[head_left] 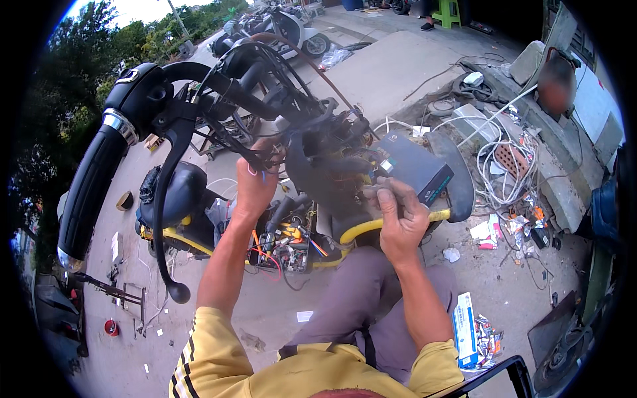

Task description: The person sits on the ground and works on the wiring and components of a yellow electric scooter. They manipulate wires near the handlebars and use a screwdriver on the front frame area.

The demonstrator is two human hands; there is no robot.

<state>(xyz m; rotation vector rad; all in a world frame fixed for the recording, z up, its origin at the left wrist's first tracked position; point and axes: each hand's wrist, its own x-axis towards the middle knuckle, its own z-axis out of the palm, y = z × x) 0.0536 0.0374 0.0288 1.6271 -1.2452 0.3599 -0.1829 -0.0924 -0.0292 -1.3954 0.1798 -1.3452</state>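
Observation:
I sit at a partly stripped electric scooter with its wiring exposed. My left hand (257, 182) is raised at the front column, closed around wires (269, 158); red and blue wire ends show by its fingers, some of which are hidden. My right hand (400, 215) is held lower, thumb and fingers pinched together; what they hold is too small to make out. Between the hands stands the dark, dusty column (322, 169) with loose thin wires. Beside the right hand, a flat dark box (421, 166) rests on the scooter, above a yellow frame tube (371, 225).
The handlebar grip (93, 192) and brake lever (174, 219) jut out at left. A tray of tools (292, 255) lies below my left forearm. White cable coils (507, 166) and rubble lie right. Small batteries (488, 341) lie beside a blue-white box (466, 328). Another person's foot (427, 26) shows far back.

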